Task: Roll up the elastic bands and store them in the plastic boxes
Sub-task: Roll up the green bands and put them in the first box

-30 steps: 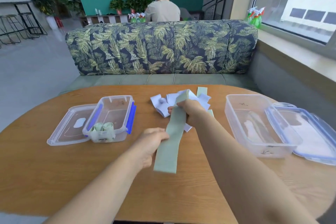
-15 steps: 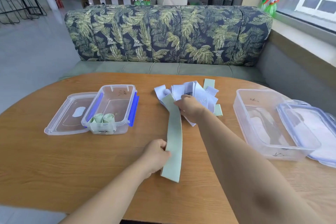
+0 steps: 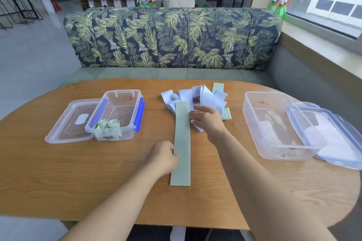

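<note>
Two rolls (image 3: 108, 124) sit in the box (image 3: 125, 100) left of the flat band (image 3: 182, 143) that the left hand (image 3: 163, 157) pinches, while the right hand (image 3: 207, 120) lies slack on the pile (image 3: 203, 94).

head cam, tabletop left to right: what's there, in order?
Clear flat plastic lid → clear plastic box with blue clips, holding two rolled green bands → flat green elastic band → large clear plastic box → blue-rimmed clear lid.

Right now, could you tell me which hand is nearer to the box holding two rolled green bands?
Left. The left hand holds the edge of the flat green band, just right of that box; the right hand rests farther right, on the loose pile.
</note>
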`<state>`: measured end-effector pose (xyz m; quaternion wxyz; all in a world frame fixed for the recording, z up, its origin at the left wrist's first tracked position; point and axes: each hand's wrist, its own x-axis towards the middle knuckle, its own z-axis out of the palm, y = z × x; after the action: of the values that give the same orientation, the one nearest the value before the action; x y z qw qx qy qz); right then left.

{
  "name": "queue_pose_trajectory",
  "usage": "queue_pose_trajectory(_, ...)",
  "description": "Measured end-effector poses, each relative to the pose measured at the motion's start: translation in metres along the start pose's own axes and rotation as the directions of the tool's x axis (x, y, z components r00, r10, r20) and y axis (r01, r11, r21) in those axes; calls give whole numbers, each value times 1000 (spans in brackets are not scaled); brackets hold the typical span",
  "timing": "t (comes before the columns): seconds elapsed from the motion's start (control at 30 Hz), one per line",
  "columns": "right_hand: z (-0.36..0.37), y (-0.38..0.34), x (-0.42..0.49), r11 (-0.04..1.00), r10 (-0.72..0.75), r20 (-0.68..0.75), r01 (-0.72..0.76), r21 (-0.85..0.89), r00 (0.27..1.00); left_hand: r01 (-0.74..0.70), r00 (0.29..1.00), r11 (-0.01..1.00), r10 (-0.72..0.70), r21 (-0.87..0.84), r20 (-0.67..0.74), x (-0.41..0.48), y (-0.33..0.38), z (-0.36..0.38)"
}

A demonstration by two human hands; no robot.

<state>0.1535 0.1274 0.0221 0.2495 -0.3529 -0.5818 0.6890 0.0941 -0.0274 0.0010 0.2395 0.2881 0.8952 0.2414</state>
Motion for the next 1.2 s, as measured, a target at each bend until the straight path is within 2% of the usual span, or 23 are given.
queue_pose_trajectory(0.13,-7,31,-39,955,-80,-94,50,-293,992,-19,1000,990,16,-140,-22,-8,-12,3)
queue_pose_trajectory(0.23,-10,50,-67,867,-39,-184,-59,-496,982,-27,999,984,19,-178,-50,-15,-17,7)
queue_pose_trajectory(0.3,-7,57,-82,821,12,-194,-121,-558,981,-43,997,984,32,-175,-64,-20,-19,10)
queue_pose_trajectory(0.4,3,66,-92,839,28,-181,-121,-531,983,-60,997,977,51,-205,-50,-27,-21,15)
queue_pose_trajectory(0.6,3,65,-106,851,-34,-195,-73,-520,980,-136,990,967,126,-216,-61,-37,-26,13)
queue_pose_trajectory(0.77,-3,61,-125,775,-170,-78,84,-627,982,-275,957,955,262,-108,-121,-47,-38,10)
queue_pose_trajectory(0.93,-10,69,-135,700,-242,11,182,-691,970,-382,922,921,376,-73,-90,-61,-50,10)
queue_pose_trajectory(1.1,-14,76,-137,777,-286,15,241,-582,958,-431,902,899,426,-73,-76,-63,-58,13)
queue_pose_trajectory(1.2,-15,82,-136,773,-261,55,243,-586,964,-447,893,894,445,-31,-71,-60,-59,15)
